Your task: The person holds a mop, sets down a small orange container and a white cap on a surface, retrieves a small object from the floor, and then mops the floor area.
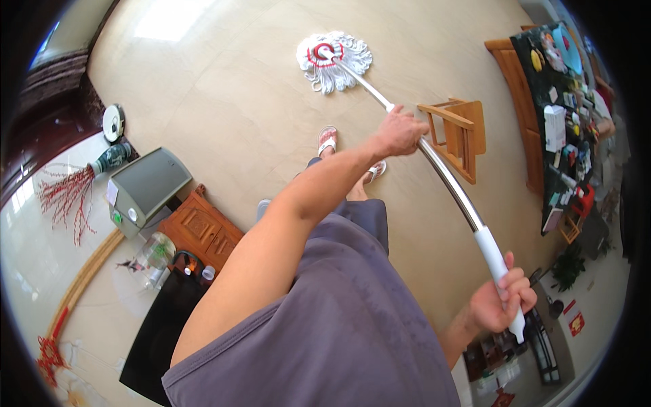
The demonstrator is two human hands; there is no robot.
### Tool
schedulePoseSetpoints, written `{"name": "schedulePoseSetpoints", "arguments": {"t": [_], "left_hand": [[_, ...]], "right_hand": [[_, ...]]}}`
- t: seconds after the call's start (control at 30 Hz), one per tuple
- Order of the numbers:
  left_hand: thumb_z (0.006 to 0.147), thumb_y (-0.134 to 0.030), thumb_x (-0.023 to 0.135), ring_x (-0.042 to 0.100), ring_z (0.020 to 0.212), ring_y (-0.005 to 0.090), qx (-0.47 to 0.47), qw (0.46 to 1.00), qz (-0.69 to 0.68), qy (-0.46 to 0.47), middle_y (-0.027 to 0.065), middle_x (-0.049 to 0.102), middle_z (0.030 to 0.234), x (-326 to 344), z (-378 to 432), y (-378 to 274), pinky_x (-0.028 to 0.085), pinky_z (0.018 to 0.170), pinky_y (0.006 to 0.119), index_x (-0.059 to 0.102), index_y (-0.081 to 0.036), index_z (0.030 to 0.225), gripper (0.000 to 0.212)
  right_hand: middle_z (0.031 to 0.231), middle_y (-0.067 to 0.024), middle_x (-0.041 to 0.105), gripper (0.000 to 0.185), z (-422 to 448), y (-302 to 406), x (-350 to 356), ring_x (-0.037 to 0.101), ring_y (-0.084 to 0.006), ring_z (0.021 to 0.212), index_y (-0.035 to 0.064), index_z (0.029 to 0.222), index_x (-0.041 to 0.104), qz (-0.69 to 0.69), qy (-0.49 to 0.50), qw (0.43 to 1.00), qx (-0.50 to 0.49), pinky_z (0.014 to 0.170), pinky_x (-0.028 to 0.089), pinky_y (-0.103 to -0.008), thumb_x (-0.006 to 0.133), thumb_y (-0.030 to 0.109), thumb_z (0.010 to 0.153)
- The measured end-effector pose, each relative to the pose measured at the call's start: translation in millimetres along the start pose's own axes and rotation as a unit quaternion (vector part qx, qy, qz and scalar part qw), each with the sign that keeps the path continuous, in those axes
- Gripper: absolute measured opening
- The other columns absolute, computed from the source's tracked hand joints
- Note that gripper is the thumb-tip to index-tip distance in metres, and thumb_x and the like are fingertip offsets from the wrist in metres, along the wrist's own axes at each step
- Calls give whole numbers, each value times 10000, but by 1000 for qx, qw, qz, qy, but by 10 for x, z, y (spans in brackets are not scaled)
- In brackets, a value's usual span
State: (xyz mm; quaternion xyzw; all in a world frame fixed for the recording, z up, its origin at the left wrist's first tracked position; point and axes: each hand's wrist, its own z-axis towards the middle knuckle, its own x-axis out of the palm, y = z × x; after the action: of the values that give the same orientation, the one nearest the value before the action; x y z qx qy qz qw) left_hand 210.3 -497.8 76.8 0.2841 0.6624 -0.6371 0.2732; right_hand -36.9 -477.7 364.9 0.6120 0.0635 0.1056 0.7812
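A mop with a long metal pole [452,183] slants across the view from its white string head to its white plastic grip. The mop head [351,51], with a red and white hub, lies spread on the tiled floor in front of me. My left hand [402,131] is wrapped around the pole below its white collar. At the upper end, the fingers of my right hand [503,300] curl around the white grip [491,254], the thumb lying along it. My feet in white sandals [327,140] stand behind the mop head.
A wooden stool [457,132] stands right of the pole. A cluttered dark-topped table [531,71] is farther right, a person's arm beyond it. Left are a robot vacuum [113,123], a vase [112,156], a grey appliance [150,180], a carved wooden cabinet [203,229] and a black screen [157,330].
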Motion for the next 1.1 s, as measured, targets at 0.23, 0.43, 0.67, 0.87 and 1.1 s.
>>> {"name": "schedulePoseSetpoints", "arguments": {"t": [0.23, 0.43, 0.67, 0.87, 1.1], "left_hand": [[796, -239, 728, 678, 801, 293, -98, 977, 43, -186, 118, 697, 857, -180, -140, 1209, 531, 788, 426, 724, -121, 1016, 249], [773, -81, 676, 649, 989, 303, -185, 959, 52, -208, 109, 688, 1039, -504, -602, 2135, 530, 861, 388, 699, -87, 1078, 306], [778, -88, 610, 639, 1048, 308, -276, 949, 137, -67, 118, 685, 1074, -591, -1013, 2415, 511, 923, 387, 685, -149, 1175, 409], [717, -174, 694, 669, 966, 272, -237, 963, 129, -20, 71, 723, 912, -121, -1061, 1603, 502, 834, 437, 758, -177, 931, 224], [661, -84, 664, 623, 916, 261, -91, 987, -81, -106, 30, 677, 816, 444, -260, -417, 330, 1002, 588, 714, -161, 883, 240]], "right_hand": [[955, -126, 590, 164, -125, -972, 654, 624, -376, 1018, 38, 1053, 534, 36, 154, 987, 18, 1039, 384, -651, 497, 78, 899], [1053, -156, 656, 195, 32, -1559, 1237, 565, -409, 1214, 5, 1063, 602, 42, 317, 947, 24, 1069, 407, -497, 592, 9, 868], [1119, -139, 661, 97, -140, -1995, 1314, 558, -372, 1231, 19, 1030, 612, 134, 219, 953, 158, 1057, 408, -460, 603, 75, 951], [1057, -122, 632, 50, 231, -1182, 449, 550, -417, 1194, 51, 952, 576, 6, 334, 929, 163, 1070, 343, -554, 582, 97, 933], [834, -66, 482, 379, 415, 481, -506, 574, -384, 1063, 96, 825, 477, -46, 125, 983, 130, 1111, 298, -638, 642, 431, 891]]}}
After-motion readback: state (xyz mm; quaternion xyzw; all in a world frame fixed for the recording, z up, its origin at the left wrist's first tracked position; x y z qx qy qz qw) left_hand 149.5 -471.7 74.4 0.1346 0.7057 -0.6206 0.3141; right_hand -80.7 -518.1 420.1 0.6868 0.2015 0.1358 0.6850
